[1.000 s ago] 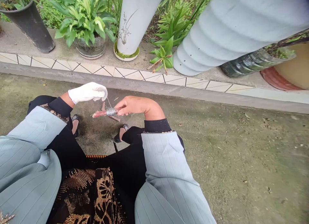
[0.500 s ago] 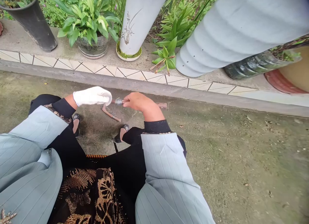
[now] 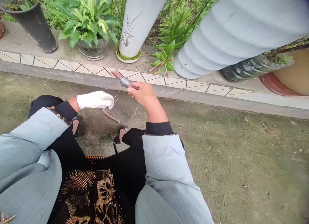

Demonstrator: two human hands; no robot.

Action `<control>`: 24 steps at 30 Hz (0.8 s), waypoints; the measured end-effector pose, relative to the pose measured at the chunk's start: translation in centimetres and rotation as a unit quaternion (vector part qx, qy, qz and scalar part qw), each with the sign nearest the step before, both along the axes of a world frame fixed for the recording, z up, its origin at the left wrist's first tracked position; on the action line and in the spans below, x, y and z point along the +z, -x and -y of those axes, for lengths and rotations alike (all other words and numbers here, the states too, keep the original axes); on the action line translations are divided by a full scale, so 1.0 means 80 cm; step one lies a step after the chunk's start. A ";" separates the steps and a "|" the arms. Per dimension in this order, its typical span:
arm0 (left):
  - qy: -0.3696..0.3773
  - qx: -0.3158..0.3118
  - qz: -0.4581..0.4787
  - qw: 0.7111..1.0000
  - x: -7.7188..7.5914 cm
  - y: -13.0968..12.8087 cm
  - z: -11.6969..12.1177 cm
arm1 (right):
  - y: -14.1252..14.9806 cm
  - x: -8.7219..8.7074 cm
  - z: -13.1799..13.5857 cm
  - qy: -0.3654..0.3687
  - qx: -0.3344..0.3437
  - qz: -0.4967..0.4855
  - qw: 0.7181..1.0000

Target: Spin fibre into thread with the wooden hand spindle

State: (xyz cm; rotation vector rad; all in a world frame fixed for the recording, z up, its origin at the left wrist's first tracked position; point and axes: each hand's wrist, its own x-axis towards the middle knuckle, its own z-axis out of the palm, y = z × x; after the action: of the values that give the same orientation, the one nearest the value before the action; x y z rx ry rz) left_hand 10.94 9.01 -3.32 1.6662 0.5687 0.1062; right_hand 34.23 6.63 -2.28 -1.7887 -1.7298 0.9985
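My right hand (image 3: 142,94) is closed around a reddish-brown stick (image 3: 117,74) that tilts up to the left. Grey wire (image 3: 125,82) is wound in a tight coil around the stick, just beyond my fingers. To the left and a little lower is my left hand (image 3: 95,100) in a white glove, its fingers curled together and apart from the stick. Thin wire strands stick out at its fingertips; how they are gripped is hidden. On the ground below lies a second reddish-brown stick (image 3: 111,116), partly covered by the glove.
A low tiled ledge (image 3: 96,69) runs across the front. On it stand a dark pot (image 3: 40,28), a leafy plant in a clear pot (image 3: 93,50), a white vase (image 3: 134,24) in a saucer and a large ribbed white container (image 3: 217,40). My shoes (image 3: 118,137) rest on the concrete.
My right hand has swung the stick upward, so it now slants instead of lying level. The gloved left hand has come apart from the stick and shifted slightly down and right.
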 end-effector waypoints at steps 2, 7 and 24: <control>-0.019 -0.028 -0.026 0.999 0.003 -0.001 0.002 | 0.009 -0.001 0.002 0.060 0.066 0.139 0.986; -0.019 -0.030 -0.026 0.999 -0.001 0.003 0.003 | 0.028 0.009 0.014 0.251 0.356 0.157 0.886; 0.051 0.028 0.013 0.998 0.010 -0.004 0.008 | -0.007 -0.002 -0.002 -0.005 -0.033 0.045 0.998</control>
State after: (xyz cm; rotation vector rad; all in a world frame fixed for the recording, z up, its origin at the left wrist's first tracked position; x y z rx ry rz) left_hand 11.26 8.34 -2.48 1.5483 0.5912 0.1378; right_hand 34.75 6.78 -2.40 -1.8972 -1.7140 0.8942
